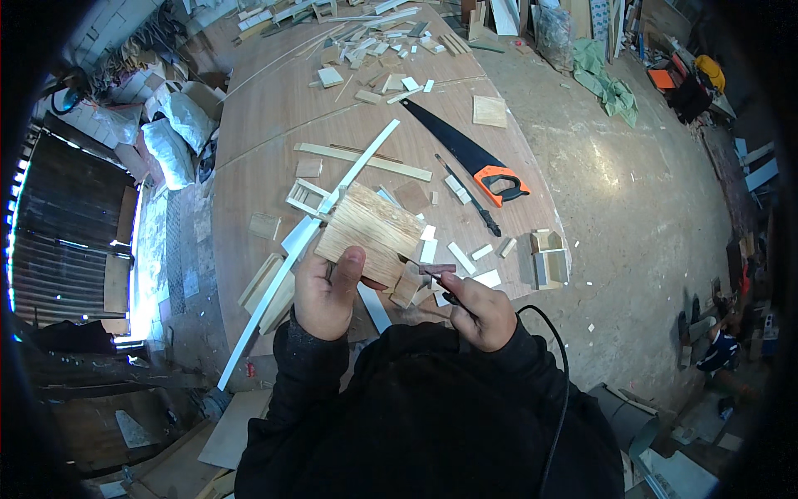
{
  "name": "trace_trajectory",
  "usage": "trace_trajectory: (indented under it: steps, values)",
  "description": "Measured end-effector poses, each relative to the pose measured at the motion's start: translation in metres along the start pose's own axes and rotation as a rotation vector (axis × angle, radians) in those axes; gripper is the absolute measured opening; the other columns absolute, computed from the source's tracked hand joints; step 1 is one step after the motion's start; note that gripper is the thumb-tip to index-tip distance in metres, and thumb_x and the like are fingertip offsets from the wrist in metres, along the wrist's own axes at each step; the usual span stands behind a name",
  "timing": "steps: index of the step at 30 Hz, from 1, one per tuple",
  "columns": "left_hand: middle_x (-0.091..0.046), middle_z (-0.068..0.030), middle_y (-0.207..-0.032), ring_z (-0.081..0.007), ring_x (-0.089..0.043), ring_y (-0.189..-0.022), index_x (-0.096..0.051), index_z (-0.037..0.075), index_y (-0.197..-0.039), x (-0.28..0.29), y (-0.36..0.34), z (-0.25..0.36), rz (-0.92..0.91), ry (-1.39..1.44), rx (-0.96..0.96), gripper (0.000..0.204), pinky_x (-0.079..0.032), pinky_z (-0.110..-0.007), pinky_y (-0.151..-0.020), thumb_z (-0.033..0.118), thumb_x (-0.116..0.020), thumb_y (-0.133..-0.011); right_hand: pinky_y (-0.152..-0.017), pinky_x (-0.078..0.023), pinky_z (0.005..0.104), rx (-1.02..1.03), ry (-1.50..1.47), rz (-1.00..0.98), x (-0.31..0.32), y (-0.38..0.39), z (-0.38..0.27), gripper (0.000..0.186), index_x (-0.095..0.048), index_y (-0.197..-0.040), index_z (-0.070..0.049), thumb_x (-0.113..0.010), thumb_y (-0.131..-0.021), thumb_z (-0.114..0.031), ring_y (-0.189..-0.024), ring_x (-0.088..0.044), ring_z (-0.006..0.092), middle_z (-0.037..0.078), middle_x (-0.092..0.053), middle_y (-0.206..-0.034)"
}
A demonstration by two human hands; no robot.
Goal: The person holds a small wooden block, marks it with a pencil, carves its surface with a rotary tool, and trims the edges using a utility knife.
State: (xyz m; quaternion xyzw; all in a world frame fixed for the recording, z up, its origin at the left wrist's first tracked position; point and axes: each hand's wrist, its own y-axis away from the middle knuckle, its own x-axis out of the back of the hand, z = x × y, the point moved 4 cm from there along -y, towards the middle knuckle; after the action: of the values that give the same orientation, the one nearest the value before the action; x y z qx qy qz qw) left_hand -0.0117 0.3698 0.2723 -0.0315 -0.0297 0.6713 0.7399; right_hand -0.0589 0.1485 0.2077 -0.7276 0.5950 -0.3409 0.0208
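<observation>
My left hand (328, 291) is closed on a small wooden board (374, 229), thumb on its upper face, holding it above the table. A small pale ladder-like frame (307, 198) shows at the board's far left; whether it is joined to it I cannot tell. My right hand (482, 312) is closed round a slim dark tool (451, 298), whose thin shaft points at the board's lower right edge. Its exact kind is unclear. Wood offcuts (407, 287) lie below, partly hidden by the board, beside a reddish-brown stick (438, 269).
A handsaw (461, 150) with an orange and black handle lies right of centre, near a dark file-like tool (470, 195). A long pale strip (266, 312) crosses the worktable (274, 108) on the left. A small wooden box (549, 259) stands at the right edge. A black cable (565, 366) hangs beside my right arm.
</observation>
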Motion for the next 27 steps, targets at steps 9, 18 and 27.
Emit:
trace_trajectory:
  steps: [9,18,27]
  values:
    - [-0.067,-0.0117,-0.101,-0.0167,-0.068,-0.083,-0.054,-0.004,-0.122,-0.006,0.004,0.009,0.046,0.041,-0.049,0.039,-0.056,-0.03,-0.07,0.028,-0.057,-0.101,-0.062,-0.048,0.039,0.039,0.035,-0.047,0.005,-0.005,-0.003,0.066,-0.051,-0.142,-0.014,-0.061,-0.078,0.0,-0.063,-0.056,0.0277,0.01,-0.05,-0.073]
    - [-0.067,-0.0144,-0.104,-0.0184,-0.069,-0.086,-0.052,-0.006,-0.124,-0.008,0.006,0.015,0.004,0.093,-0.068,0.04,-0.057,-0.028,-0.069,0.026,-0.057,-0.101,-0.063,-0.051,0.0382,0.038,0.05,-0.07,0.01,-0.007,-0.011,0.066,-0.05,-0.142,-0.014,-0.062,-0.078,-0.002,-0.065,-0.059,0.0285,0.01,-0.051,-0.075]
    - [-0.067,-0.016,-0.106,-0.0193,-0.069,-0.088,-0.051,-0.006,-0.126,-0.006,0.009,0.015,0.006,0.064,-0.092,0.046,-0.059,-0.029,-0.069,0.031,-0.059,-0.1,-0.06,-0.051,0.0387,0.047,0.069,-0.075,0.01,-0.012,-0.012,0.075,-0.049,-0.144,-0.016,-0.067,-0.073,-0.002,-0.064,-0.059,0.0283,0.01,-0.052,-0.076]
